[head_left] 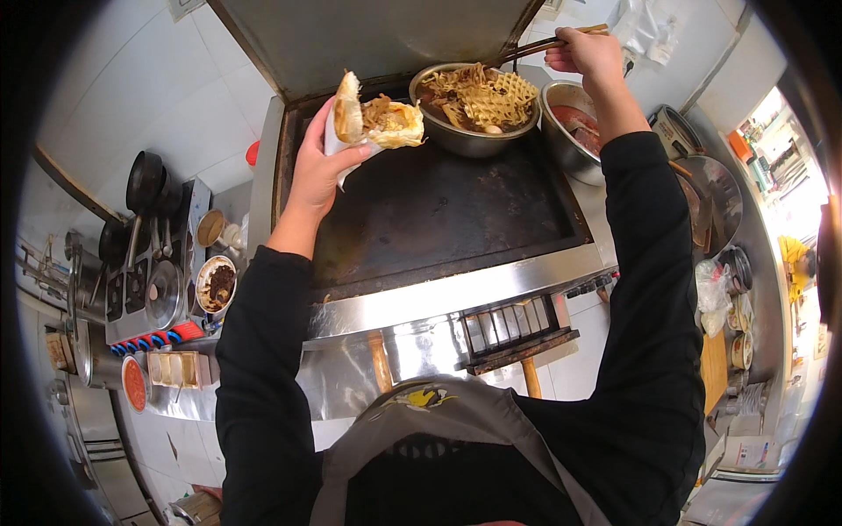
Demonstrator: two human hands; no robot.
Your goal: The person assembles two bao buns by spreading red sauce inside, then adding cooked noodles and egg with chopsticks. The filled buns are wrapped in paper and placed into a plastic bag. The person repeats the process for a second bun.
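Your left hand (pixel 309 175) holds a filled bun (pixel 395 133) in paper (pixel 332 145). Your right hand (pixel 586 61) has chopsticks (pixel 537 49) at the food bowl (pixel 478 145).

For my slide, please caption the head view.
Left hand holds a golden stuffed flatbread in white paper over a black rectangular griddle; right hand holds long brown wooden chopsticks.

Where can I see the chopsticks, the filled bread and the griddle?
Chopsticks (pixel 535 49), head view: on the shafts.
Filled bread (pixel 380 116), head view: on its exposed filling.
Griddle (pixel 438 215), head view: on its bare black plate.
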